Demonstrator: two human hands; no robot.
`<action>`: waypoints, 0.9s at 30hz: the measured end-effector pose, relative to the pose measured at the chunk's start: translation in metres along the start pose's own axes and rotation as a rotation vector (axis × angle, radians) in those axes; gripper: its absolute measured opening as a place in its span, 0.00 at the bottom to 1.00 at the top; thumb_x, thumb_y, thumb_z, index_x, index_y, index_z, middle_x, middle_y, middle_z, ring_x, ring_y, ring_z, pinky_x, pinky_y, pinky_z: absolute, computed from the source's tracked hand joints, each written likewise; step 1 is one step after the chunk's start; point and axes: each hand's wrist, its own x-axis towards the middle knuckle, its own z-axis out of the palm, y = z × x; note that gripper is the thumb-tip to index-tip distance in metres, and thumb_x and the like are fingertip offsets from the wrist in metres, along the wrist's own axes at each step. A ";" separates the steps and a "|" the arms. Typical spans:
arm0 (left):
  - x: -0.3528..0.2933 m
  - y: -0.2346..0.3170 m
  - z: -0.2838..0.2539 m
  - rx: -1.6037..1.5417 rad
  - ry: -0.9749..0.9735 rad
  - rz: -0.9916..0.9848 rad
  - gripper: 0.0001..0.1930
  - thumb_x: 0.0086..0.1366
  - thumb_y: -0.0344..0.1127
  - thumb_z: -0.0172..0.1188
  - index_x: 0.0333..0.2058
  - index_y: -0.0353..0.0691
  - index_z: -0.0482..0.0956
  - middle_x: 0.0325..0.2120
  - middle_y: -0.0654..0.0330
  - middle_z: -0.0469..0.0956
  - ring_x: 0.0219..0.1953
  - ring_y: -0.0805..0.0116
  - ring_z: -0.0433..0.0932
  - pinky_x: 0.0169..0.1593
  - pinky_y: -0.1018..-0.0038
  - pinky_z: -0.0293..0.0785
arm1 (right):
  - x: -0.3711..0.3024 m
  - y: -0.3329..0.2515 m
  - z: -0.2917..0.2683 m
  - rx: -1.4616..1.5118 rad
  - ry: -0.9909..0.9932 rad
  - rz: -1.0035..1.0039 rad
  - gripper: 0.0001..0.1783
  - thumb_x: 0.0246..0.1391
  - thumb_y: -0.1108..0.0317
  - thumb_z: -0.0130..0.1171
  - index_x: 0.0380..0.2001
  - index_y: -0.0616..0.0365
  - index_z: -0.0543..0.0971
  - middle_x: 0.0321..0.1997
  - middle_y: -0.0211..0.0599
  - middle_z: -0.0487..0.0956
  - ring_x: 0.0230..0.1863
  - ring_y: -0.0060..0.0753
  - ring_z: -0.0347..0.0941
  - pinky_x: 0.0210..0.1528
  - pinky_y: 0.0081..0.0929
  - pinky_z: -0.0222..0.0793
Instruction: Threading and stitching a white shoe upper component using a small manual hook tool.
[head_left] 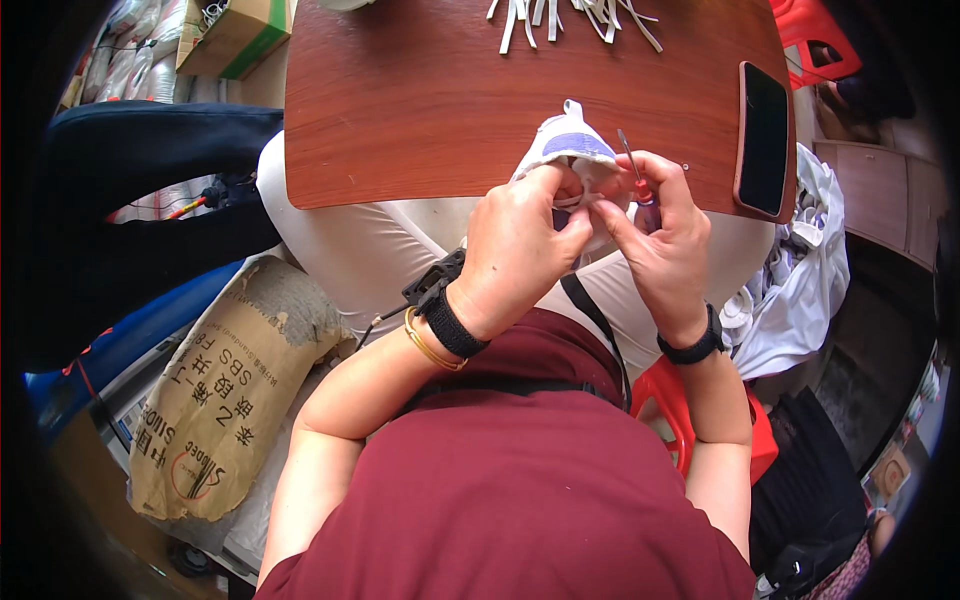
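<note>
A white shoe upper with a lavender panel (578,146) and a small pull loop stands up between my hands at the table's near edge. My left hand (520,240) is closed on it, thumb and fingers pinching at its opening. My right hand (660,240) holds a small screwdriver (642,187) with a red and dark handle against its fingers, the metal shaft pointing up and away. The right thumb meets the left fingertips at the upper's opening. Something thin and white lies between them; my fingers partly hide it.
Several white strips (580,15) lie at the far side of the brown table (420,110). A phone (762,140) rests near its right edge. A white bag of shoe pieces (800,290) and a red stool (668,400) are at right; a paper sack (230,390) and someone's dark-trousered leg (170,140) at left.
</note>
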 end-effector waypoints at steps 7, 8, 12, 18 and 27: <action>-0.006 -0.002 0.007 0.145 0.115 0.123 0.09 0.57 0.32 0.64 0.34 0.35 0.78 0.28 0.51 0.82 0.29 0.58 0.83 0.33 0.70 0.77 | -0.004 0.009 0.008 0.135 -0.016 -0.063 0.21 0.53 0.78 0.62 0.51 0.60 0.71 0.38 0.36 0.79 0.35 0.22 0.77 0.38 0.22 0.73; -0.007 -0.002 0.007 0.183 0.134 0.135 0.09 0.56 0.34 0.65 0.34 0.36 0.78 0.28 0.52 0.82 0.29 0.55 0.82 0.32 0.68 0.77 | -0.005 0.012 0.009 0.135 -0.019 -0.061 0.21 0.53 0.78 0.62 0.51 0.60 0.71 0.38 0.36 0.79 0.35 0.22 0.77 0.38 0.22 0.73; -0.008 -0.002 0.007 0.315 0.226 0.248 0.10 0.57 0.39 0.63 0.35 0.43 0.78 0.25 0.54 0.80 0.27 0.52 0.80 0.29 0.60 0.76 | -0.006 0.017 0.009 0.220 0.008 -0.130 0.21 0.55 0.78 0.61 0.51 0.61 0.69 0.38 0.36 0.79 0.36 0.22 0.77 0.40 0.21 0.74; -0.006 -0.003 0.006 0.300 0.196 0.158 0.09 0.57 0.38 0.62 0.34 0.41 0.79 0.26 0.55 0.80 0.27 0.52 0.80 0.30 0.61 0.76 | -0.007 0.017 0.019 0.231 0.063 -0.154 0.20 0.54 0.80 0.62 0.50 0.61 0.70 0.36 0.35 0.80 0.35 0.21 0.78 0.38 0.20 0.74; -0.005 -0.007 -0.008 -0.218 0.049 -0.024 0.08 0.63 0.31 0.64 0.35 0.32 0.79 0.23 0.66 0.77 0.25 0.86 0.70 0.28 0.83 0.66 | 0.003 0.015 0.028 0.038 0.210 -0.373 0.18 0.50 0.81 0.66 0.44 0.61 0.74 0.35 0.38 0.82 0.31 0.28 0.81 0.34 0.22 0.76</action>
